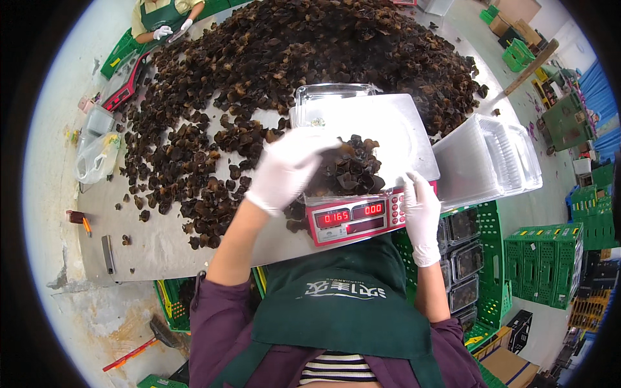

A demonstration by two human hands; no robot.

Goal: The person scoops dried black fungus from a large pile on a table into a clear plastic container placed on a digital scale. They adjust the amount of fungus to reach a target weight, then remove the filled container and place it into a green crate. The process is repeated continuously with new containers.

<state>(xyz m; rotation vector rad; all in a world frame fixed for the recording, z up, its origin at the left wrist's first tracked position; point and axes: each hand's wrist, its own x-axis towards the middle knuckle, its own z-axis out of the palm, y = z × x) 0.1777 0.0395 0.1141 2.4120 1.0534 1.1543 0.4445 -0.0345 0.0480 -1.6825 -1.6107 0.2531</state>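
A digital scale (371, 216) with a red front and lit display stands before me. On its metal plate (410, 131), a heap of dark wood ear mushrooms (351, 169) sits in what looks like a clear plastic container (335, 89), its rim showing behind. My left hand (291, 167), in a white glove and blurred, reaches over the left side of this heap; its fingertips are too unclear to show a grip. By the scale's front right corner, my gloved right hand (421, 218) has its fingertips at the plate's edge, with nothing visible in them.
Loose wood ears (310, 48) cover much of the metal table (160, 259). Stacked clear containers (485, 160) lean at right, above a green crate (492, 262) of filled boxes. Across the table are another person's gloved hand (162, 32) and a second scale (126, 87).
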